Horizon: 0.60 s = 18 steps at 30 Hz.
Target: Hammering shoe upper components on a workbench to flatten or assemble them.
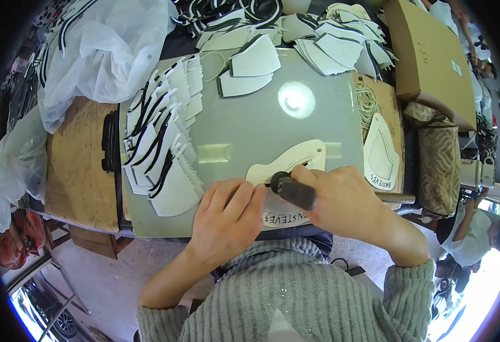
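Note:
My right hand (341,199) is closed around a hammer (297,192) with a dark head, close to the head. Its wooden handle sticks out to the right, past my wrist. Beneath the head lies a curved cream template (295,155) with handwritten marks along its near edge, at the front of the grey board (244,125). My left hand (227,211) rests with stretched fingers on the template's left side, fingertips beside the hammer head. My left thumb and whatever lies under the hammer head are hidden.
Overlapping white cut pieces with black edging (167,142) cover the board's left side; more white pieces (253,62) lie at the back. A second template (381,154) and coiled cord (367,105) are at right, near a cardboard box (432,62). A plastic bag (107,51) is back left.

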{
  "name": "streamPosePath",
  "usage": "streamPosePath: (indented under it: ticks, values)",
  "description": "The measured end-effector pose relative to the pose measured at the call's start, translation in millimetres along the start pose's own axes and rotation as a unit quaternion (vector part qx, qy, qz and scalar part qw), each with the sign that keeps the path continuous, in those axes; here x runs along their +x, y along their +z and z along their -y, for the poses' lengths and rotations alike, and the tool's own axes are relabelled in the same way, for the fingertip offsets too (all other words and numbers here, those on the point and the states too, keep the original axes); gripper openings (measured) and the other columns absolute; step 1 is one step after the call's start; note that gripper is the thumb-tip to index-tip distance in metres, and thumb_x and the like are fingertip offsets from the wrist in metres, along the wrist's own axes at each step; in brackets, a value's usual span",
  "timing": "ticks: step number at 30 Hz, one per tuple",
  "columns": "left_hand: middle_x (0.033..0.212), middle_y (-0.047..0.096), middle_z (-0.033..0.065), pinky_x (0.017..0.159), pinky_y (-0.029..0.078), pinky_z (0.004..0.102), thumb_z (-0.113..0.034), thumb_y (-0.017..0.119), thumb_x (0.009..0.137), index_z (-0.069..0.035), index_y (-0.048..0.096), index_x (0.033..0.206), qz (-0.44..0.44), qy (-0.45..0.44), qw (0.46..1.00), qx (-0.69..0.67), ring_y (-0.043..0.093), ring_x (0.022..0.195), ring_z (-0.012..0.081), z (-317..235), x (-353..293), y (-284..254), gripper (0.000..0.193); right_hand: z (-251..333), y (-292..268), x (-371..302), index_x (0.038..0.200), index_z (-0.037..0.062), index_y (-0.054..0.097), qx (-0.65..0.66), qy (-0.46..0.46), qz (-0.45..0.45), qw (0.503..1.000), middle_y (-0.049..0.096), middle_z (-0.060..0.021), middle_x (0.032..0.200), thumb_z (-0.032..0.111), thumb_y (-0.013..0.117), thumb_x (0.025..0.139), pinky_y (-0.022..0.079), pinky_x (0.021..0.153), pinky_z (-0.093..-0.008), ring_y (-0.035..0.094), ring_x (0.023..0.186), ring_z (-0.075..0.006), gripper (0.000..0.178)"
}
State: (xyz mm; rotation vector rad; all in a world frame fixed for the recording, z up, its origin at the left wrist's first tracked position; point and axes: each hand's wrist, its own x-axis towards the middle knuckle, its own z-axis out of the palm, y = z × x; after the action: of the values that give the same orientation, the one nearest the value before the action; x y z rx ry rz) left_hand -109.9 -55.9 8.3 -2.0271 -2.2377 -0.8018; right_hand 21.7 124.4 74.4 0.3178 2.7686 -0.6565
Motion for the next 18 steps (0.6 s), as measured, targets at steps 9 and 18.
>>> streamPosePath:
  ticks: [9,18]
  values:
    - [0.109,0.065,0.0126,0.092,0.052,0.0431,-0.014,0.077,0.075,0.001,0.068,0.102,-0.052,-0.002,0.996,-0.067,0.063,0.106,0.0288,6.3,-8.8,5.1,0.032,11.0,-4.3,7.2,0.092,-0.0004,0.051,-0.023,-0.023,-0.024,0.999,0.062,-0.0102,0.061,0.012,0.059,0.087,0.051,0.050,-0.0405,0.068,0.058,-0.0295,0.015]
    - [0.112,0.064,0.0126,0.095,0.052,0.0431,-0.015,0.077,0.077,0.002,0.067,0.104,-0.051,-0.006,0.996,-0.077,0.062,0.108,0.0285,3.6,-13.4,4.7,0.033,18.5,3.5,5.9,0.090,0.0010,0.058,-0.090,-0.047,-0.022,0.995,0.059,-0.0098,0.062,0.018,0.059,0.089,0.052,0.051,-0.0400,0.067,0.058,-0.0288,0.017]
